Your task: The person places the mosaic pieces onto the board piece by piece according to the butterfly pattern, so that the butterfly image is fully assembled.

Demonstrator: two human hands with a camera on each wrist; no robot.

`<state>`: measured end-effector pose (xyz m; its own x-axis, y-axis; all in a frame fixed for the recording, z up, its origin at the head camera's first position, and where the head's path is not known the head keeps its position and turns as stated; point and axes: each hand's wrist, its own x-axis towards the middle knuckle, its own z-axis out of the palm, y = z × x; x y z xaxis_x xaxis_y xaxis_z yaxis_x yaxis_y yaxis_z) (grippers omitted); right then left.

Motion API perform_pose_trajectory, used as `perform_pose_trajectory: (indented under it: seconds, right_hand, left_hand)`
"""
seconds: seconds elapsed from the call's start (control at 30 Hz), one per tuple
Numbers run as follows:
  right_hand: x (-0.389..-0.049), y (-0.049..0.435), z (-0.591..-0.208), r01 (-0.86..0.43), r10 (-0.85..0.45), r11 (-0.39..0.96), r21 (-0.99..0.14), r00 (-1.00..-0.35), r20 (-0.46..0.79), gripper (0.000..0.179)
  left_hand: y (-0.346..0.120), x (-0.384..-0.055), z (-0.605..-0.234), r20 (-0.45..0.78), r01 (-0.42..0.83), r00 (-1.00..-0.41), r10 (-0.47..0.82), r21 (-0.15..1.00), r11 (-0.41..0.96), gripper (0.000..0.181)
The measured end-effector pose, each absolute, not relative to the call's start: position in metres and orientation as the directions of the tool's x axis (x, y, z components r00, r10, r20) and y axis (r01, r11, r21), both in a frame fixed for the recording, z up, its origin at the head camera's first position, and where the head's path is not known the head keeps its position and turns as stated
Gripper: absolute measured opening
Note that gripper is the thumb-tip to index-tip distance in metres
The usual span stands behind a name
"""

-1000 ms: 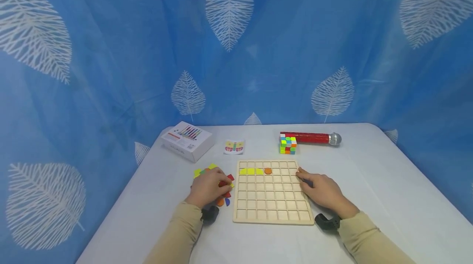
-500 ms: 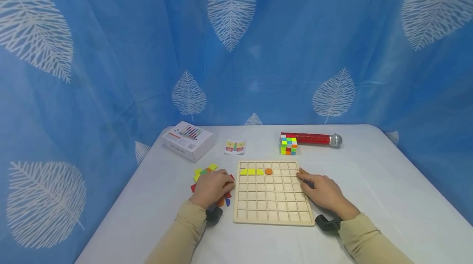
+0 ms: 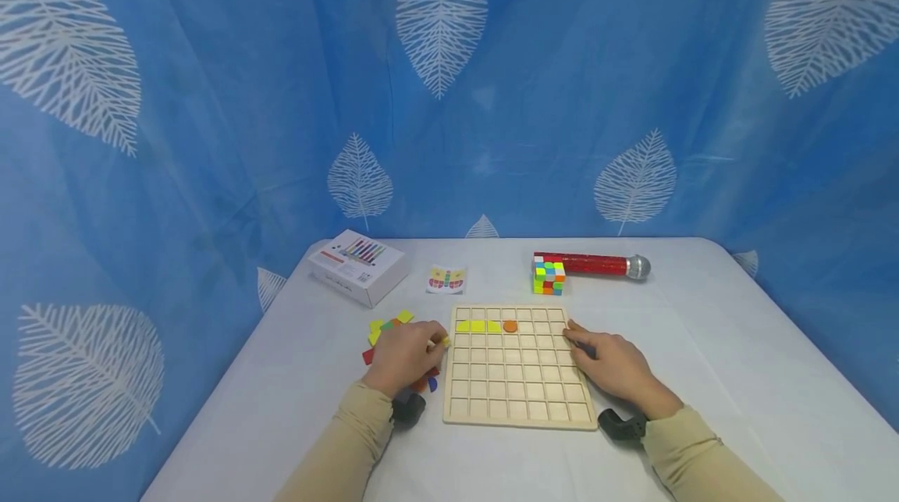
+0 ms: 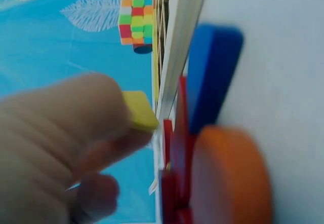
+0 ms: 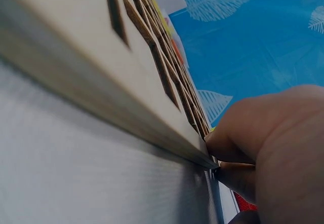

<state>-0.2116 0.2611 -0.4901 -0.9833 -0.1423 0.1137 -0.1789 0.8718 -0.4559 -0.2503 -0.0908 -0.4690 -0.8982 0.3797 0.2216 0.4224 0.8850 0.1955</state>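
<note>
My left hand (image 3: pixel 406 354) pinches a small yellow piece (image 4: pixel 139 111) between thumb and finger, just off the left edge of a wooden grid board (image 3: pixel 496 389). Beneath and around that hand lie loose coloured pieces, partly hidden by it; a blue piece (image 4: pixel 215 72) and an orange round piece (image 4: pixel 233 178) show large in the left wrist view. In one row near the board's far side sit several yellow pieces (image 3: pixel 477 326) and an orange disc (image 3: pixel 510 326). My right hand (image 3: pixel 614 361) grips the board's right edge, thumb on top and a finger lower at the rim.
Behind the board stand a puzzle cube (image 3: pixel 548 275) and a red microphone (image 3: pixel 593 264). A small card with a coloured pattern (image 3: pixel 446 279) lies at the back, beside a white box (image 3: pixel 358 268). The white-covered table (image 3: pixel 702 315) ends against a blue leaf-patterned curtain.
The left hand has moved slightly right from over the loose pieces to the board's edge, and a yellow piece now shows in its fingers. The right hand stays on the board.
</note>
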Motion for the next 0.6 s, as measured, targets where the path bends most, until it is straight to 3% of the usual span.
perform_pose_trajectory:
  seconds: [0.2,0.47,0.6]
  right_hand:
    - [-0.212,0.261,-0.490,-0.168,-0.135,0.872,-0.460,-0.985,0.104,0.042]
    - [-0.211,0.262,-0.490,-0.177,-0.137,0.868,-0.463,-0.983,0.120,0.041]
    - [-0.210,0.262,-0.491,-0.173,-0.132,0.864,-0.473,-0.984,0.119,0.041]
  left_hand:
    - [-0.080,-0.253,-0.468,0.168,0.327,-0.945,0.281,0.462,0.824,0.026]
    - [-0.052,-0.268,-0.453,0.118,0.326,-0.938,0.327,0.623,0.710,0.018]
    - [-0.027,-0.276,-0.446,0.098,0.347,-0.923,0.372,0.631,0.694,0.014]
